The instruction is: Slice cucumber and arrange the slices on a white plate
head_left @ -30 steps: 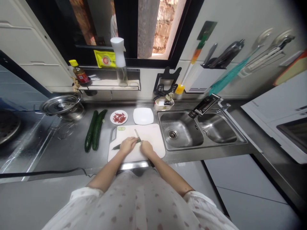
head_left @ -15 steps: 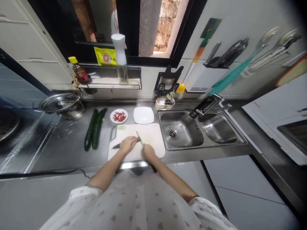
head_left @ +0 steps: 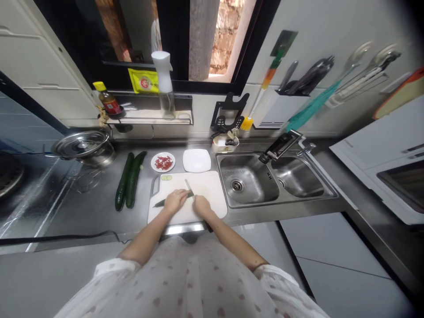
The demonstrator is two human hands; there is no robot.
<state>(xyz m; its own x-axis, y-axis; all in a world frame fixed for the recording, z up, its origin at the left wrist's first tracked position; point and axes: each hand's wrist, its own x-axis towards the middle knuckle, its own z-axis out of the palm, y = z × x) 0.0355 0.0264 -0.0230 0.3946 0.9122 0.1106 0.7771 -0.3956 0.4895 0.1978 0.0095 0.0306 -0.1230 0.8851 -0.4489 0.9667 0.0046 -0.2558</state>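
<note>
My left hand [head_left: 176, 201] is closed over a dark green cucumber piece [head_left: 160, 203] that lies on the white cutting board [head_left: 209, 185]. The tapered end of the cucumber sticks out to the left of the hand, and its cut end shows at the right. In my right hand [head_left: 201, 206] is a knife [head_left: 189, 187], its blade slanting up and left against the cut end. Most of the knife's handle is hidden by the fingers. A few pale cucumber slices [head_left: 166, 177] lie at the board's upper left corner.
Two whole cucumbers [head_left: 127, 181] lie left of the board. Behind it stand a small plate of chopped red bits [head_left: 163, 162] and a white square plate [head_left: 196, 160]. A lidded steel pot [head_left: 84, 148] is at the left, a double sink [head_left: 251, 176] at the right.
The knife and my right hand have shifted slightly up and left relative to the board. My left hand still holds the cucumber. The whole view has shifted a little.
</note>
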